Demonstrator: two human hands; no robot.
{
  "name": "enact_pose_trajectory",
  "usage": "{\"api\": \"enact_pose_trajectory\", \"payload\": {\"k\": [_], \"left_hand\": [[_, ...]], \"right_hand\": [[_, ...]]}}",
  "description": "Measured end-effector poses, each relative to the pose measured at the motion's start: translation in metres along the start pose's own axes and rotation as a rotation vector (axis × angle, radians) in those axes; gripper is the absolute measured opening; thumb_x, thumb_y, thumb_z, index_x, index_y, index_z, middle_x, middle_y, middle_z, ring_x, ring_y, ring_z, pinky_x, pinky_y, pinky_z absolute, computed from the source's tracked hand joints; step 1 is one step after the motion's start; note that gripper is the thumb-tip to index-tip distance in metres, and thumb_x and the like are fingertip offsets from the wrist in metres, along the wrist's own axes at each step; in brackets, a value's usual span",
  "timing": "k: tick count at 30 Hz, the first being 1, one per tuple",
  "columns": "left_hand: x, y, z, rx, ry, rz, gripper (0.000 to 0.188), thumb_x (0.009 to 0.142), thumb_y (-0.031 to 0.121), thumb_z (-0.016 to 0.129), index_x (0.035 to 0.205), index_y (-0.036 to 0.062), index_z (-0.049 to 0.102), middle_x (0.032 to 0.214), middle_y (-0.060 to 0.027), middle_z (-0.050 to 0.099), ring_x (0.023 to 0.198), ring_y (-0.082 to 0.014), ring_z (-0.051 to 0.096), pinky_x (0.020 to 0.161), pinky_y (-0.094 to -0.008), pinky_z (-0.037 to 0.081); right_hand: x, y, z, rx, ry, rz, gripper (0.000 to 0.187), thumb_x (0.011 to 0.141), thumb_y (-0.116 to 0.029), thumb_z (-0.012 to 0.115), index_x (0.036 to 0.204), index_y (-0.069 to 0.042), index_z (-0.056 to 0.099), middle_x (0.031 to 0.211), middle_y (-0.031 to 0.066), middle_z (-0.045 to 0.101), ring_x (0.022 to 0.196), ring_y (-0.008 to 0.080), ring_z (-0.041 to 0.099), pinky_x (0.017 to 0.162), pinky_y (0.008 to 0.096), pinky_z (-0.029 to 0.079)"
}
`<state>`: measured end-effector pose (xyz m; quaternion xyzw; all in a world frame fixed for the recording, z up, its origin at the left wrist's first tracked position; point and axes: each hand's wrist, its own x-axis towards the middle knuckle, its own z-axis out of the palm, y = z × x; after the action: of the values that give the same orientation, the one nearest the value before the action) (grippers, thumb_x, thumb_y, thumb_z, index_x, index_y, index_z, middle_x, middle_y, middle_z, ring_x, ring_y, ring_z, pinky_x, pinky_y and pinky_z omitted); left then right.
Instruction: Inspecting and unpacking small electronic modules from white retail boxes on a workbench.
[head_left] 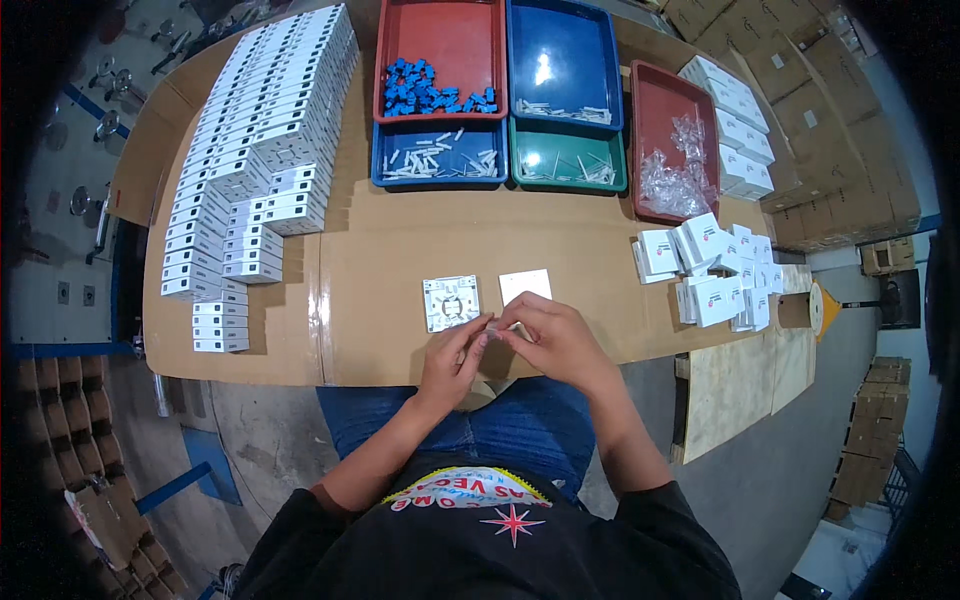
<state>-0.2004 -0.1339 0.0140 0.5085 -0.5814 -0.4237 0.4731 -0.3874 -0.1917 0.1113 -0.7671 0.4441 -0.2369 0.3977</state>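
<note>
My left hand [452,362] and my right hand [550,345] meet at the table's near edge, fingertips pinched together. Between them is a small, pale, see-through bit that is too small to name. Just beyond my left hand lies an open white square device housing [451,303], its inner parts facing up. A plain white square plate [525,287] lies to its right, partly covered by my right fingers.
Long stacks of white boxes [240,170] stand at left. Trays at the back hold blue connectors [420,90], white plastic pegs [430,157] and thin screws [580,170]. A red tray [650,110] holds clear bags [668,185]; white packets [710,298] are piled at right.
</note>
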Motion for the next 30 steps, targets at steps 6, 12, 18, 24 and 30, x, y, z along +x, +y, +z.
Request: {"api": "enact_pose_trajectory", "payload": {"k": [6,12,18,24,30], "left_hand": [[0.000,-0.006,0.002,0.064,0.043,0.071,0.020,0.102,0.012,0.065,0.116,0.0003,0.072,0.098,-0.0153,0.075,0.086,-0.0252,0.073,0.072,-0.0330,0.055],[-0.003,-0.013,-0.004,-0.074,-0.041,-0.093,0.020,0.104,0.007,0.061,0.119,-0.0028,0.069,0.092,-0.0115,0.074,0.082,-0.0141,0.070,0.073,-0.0292,0.056],[0.009,0.003,-0.021,0.158,-0.145,-0.007,0.025,0.100,0.010,0.061,0.123,0.0010,0.069,0.102,-0.0153,0.071,0.094,-0.0284,0.069,0.083,-0.0386,0.053],[0.019,0.026,-0.026,0.390,-0.007,0.248,0.059,0.086,0.013,0.072,0.143,0.0057,0.054,0.134,-0.0160,0.060,0.125,-0.0346,0.057,0.106,-0.0449,0.044],[0.017,0.006,-0.022,0.407,0.073,0.399,0.061,0.079,0.016,0.081,0.136,0.0065,0.061,0.121,-0.0109,0.068,0.112,-0.0265,0.065,0.105,-0.0450,0.044]], "right_hand": [[0.003,-0.003,0.001,-0.089,0.143,-0.094,0.009,0.088,-0.008,0.077,0.094,-0.003,0.072,0.090,0.0043,0.065,0.065,0.0138,0.056,0.058,0.0283,0.044],[0.002,-0.005,-0.003,0.038,0.036,0.049,0.009,0.090,-0.012,0.074,0.094,-0.005,0.070,0.089,0.0091,0.068,0.070,0.0272,0.067,0.062,0.0372,0.053],[0.003,0.002,0.001,-0.232,0.051,0.004,0.010,0.090,-0.016,0.074,0.093,-0.007,0.071,0.084,0.0094,0.071,0.064,0.0251,0.066,0.058,0.0356,0.051],[0.011,-0.008,0.006,-0.157,0.051,-0.025,0.011,0.090,-0.013,0.074,0.093,-0.004,0.069,0.081,0.0088,0.070,0.055,0.0194,0.058,0.053,0.0314,0.045],[0.016,-0.017,0.019,0.018,0.040,0.031,0.009,0.090,-0.010,0.073,0.092,-0.003,0.067,0.075,0.0061,0.061,0.054,0.0130,0.052,0.051,0.0281,0.040]]}}
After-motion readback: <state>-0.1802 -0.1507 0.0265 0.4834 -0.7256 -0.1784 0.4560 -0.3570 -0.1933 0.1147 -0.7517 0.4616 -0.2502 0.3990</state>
